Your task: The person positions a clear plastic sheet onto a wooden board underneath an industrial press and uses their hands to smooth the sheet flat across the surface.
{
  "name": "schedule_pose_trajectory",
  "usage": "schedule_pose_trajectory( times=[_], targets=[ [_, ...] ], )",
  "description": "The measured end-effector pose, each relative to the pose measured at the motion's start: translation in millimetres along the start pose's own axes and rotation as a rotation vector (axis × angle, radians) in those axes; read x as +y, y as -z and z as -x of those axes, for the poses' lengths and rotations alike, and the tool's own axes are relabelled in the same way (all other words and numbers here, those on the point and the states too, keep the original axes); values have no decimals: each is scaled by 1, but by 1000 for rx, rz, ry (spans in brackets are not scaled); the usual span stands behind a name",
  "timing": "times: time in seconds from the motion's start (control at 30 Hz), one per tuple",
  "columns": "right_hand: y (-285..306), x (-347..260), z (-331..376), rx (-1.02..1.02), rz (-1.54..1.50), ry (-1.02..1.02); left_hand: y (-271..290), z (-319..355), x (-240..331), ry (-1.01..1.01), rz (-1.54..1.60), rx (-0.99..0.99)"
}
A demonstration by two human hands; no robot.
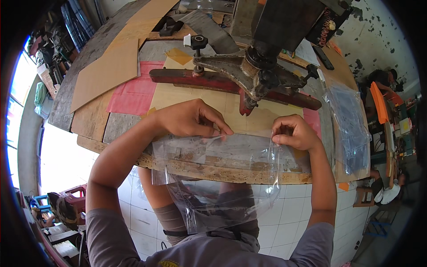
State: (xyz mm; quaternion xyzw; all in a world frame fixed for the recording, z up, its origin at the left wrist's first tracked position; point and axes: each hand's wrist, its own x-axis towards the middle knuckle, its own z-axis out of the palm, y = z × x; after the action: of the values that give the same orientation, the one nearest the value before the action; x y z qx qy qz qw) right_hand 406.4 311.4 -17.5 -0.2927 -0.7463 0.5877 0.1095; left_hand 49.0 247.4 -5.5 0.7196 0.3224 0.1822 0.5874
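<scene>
Pinching the top edge of a clear plastic bag (222, 178) at the desk (133, 118) rim, left hand (189, 118) and right hand (296, 132) both grip tight; uneven pulling could crease or tear the film.

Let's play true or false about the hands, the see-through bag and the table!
1. Both hands pinch the clear plastic bag. True.
2. The left hand holds scissors. False: it pinches the bag's top edge.
3. The bag hangs over the wooden table edge. True.
4. The right hand rests on the red bar. False: it grips the bag, apart from the bar.
5. The floor is green carpet. False: white tiles.
</scene>
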Motion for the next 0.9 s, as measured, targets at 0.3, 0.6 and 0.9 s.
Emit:
schedule_pose_trajectory(
  times=[0.3, 0.6, 0.9],
  targets=[
    [-2, -1, 0, -2, -8, 3, 3, 0, -7, 13, 3, -30],
    [-2, -2, 0, 9, -16, 1, 3, 1, 4, 75, 32, 2],
    [-2, 0, 1, 29, 10, 32, 2, 2, 3, 74, 18, 35]
  ],
)
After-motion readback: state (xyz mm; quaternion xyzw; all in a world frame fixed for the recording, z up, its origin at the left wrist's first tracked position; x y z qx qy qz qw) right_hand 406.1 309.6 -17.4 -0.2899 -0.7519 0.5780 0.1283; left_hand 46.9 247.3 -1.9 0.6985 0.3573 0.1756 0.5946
